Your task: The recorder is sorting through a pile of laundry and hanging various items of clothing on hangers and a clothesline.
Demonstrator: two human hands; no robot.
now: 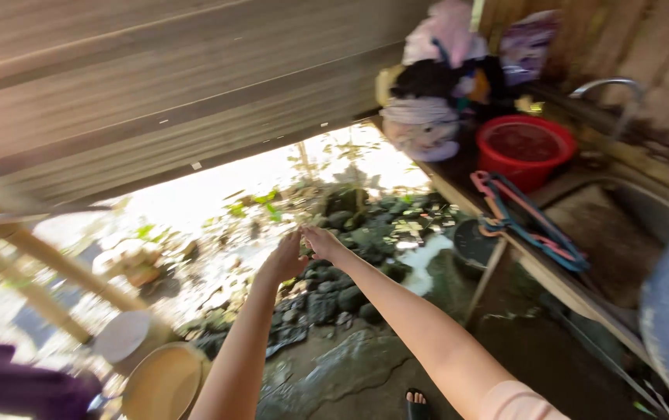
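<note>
Hands: left hand point(284, 260) and right hand point(323, 243) outstretched, fingertips touching | grip unclear, blurred | red basin point(524, 152) right

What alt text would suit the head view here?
Two bare arms reach forward, left hand and right hand touching, holding nothing visible, above wet rocky ground. To the right, a red basin, hangers and piled laundry beside a sink.

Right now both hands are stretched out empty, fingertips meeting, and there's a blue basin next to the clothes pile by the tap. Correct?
One thing is off: the basin is red, not blue. The head view shows it beside the clothes pile, near the tap. The left hand and right hand are stretched out empty, fingertips meeting.
</note>
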